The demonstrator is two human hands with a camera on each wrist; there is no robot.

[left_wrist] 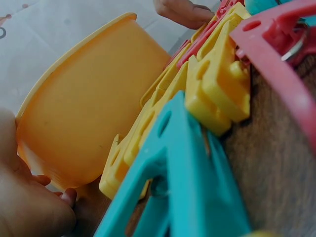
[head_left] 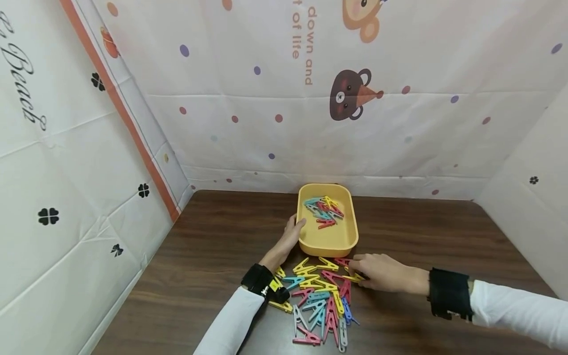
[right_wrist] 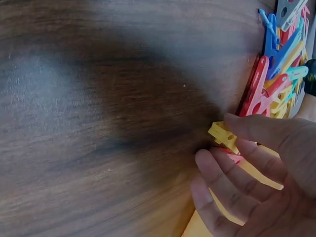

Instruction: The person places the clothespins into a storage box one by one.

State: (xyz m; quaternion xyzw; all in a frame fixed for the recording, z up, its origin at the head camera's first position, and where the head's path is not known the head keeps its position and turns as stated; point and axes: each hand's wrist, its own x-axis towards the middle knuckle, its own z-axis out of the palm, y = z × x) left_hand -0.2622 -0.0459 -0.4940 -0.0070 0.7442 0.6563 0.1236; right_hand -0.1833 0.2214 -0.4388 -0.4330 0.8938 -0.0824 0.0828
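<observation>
My left hand (head_left: 290,235) holds the left side of a yellow plastic tray (head_left: 328,240), its thumb at the rim. Several blue, red and yellow clothespins (head_left: 325,209) lie inside the tray. At the right edge of a loose pile of clothespins, my right hand (head_left: 383,272) pinches a yellow clothespin (right_wrist: 224,136) between thumb and index finger, low over the table. A red clothespin (right_wrist: 234,157) is partly hidden behind those fingers. In the left wrist view a teal clothespin (left_wrist: 173,148) stands close to the camera.
The pile of pink, yellow, teal, blue and grey clothespins (head_left: 330,315) spreads in front of the tray on a dark wooden table (head_left: 421,231). Printed cloth walls (head_left: 266,138) enclose the table at the back and both sides.
</observation>
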